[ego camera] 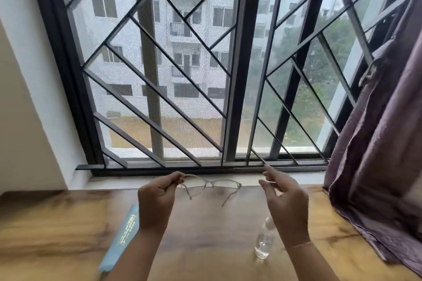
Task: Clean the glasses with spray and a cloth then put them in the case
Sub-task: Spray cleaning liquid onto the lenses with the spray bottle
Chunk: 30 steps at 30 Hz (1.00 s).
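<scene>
A slim light-blue case with gold lettering (123, 232) lies shut on the glossy brown wooden table (205, 223). A small clear plastic spray bottle (263, 244) stands upright behind the right forearm; its fill level is unclear. The left hand (157, 194) pinches one corner of the transparent thin-rimmed glasses (212, 186), held above the table. The right hand (285, 196) hangs loose-fingered beside them. Beyond are a dark metal window grille (159, 89) and a creased purple curtain (383, 121).

Wooden table (205, 223), brown grain. Light blue glasses case (122, 235) lies at the left, long side running front to back. Clear spray bottle (263, 242) right of centre. Purple curtain (376, 189) drapes onto the right edge.
</scene>
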Available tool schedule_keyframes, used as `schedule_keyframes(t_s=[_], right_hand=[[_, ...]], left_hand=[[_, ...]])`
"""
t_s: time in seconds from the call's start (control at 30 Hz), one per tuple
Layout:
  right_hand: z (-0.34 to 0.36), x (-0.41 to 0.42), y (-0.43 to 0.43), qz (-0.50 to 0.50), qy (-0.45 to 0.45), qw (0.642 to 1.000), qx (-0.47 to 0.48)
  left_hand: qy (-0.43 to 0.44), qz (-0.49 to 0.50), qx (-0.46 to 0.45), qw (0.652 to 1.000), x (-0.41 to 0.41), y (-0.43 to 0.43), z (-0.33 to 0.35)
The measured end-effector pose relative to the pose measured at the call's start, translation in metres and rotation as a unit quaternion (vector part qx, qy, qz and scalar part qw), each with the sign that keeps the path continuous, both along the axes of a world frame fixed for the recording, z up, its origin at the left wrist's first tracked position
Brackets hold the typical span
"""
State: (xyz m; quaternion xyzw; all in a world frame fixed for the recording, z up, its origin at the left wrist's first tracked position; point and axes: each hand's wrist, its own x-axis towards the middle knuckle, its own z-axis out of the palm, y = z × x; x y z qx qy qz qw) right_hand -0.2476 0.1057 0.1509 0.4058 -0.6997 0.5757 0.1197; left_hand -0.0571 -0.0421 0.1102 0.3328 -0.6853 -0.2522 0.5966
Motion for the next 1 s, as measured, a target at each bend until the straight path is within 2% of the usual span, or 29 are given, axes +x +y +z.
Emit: schedule_keyframes(t_s=[0.07, 0.17, 0.27, 0.43, 0.67, 0.73, 0.8, 0.83, 0.87, 0.9, 0.93, 0.97, 1.0], right_hand=[[-0.018, -0.005, 0.012, -0.058, -0.03, 0.997, -0.047], [-0.058, -0.01, 0.025, -0.085, -0.069, 0.994, -0.025], [-0.092, -0.009, 0.032, -0.034, -0.127, 0.991, 0.031], [-0.141, -0.012, 0.02, 0.02, -0.142, 0.982, 0.124], [-0.168, -0.028, 0.016, 0.099, -0.169, 0.975, 0.104], [-0.149, -0.021, 0.019, 0.116, -0.212, 0.967, 0.081], [-0.123, -0.015, 0.019, 0.176, -0.276, 0.945, 0.026], [-0.111, -0.014, 0.018, 0.216, -0.32, 0.922, -0.016], [-0.1, -0.014, 0.016, 0.269, -0.382, 0.88, -0.079], [-0.09, -0.012, 0.014, 0.341, -0.45, 0.812, -0.151], [-0.084, -0.01, 0.012, 0.445, -0.486, 0.722, -0.212], [-0.077, -0.008, 0.01, 0.55, -0.487, 0.632, -0.247], [-0.071, -0.006, 0.008, 0.615, -0.486, 0.56, -0.269]], left_hand=[[0.001, 0.014, 0.011, 1.0, 0.001, 0.001, -0.002], [0.007, 0.034, 0.024, 0.999, -0.001, 0.0, -0.004], [0.01, 0.046, 0.014, 0.999, -0.006, -0.002, -0.006], [0.017, 0.033, 0.037, 0.999, -0.018, -0.009, -0.005], [0.008, 0.049, 0.022, 0.999, -0.029, -0.021, -0.004], [0.009, 0.051, 0.024, 0.998, -0.03, -0.023, -0.005], [0.008, 0.054, 0.028, 0.998, -0.031, -0.023, -0.006], [0.007, 0.055, 0.03, 0.998, -0.032, -0.023, -0.005], [0.007, 0.055, 0.031, 0.998, -0.033, -0.023, -0.005], [0.005, 0.056, 0.031, 0.998, -0.033, -0.023, -0.004], [0.002, 0.056, 0.028, 0.998, -0.035, -0.022, -0.004], [0.0, 0.056, 0.027, 0.998, -0.036, -0.023, -0.004], [-0.001, 0.055, 0.029, 0.998, -0.037, -0.023, -0.004]])
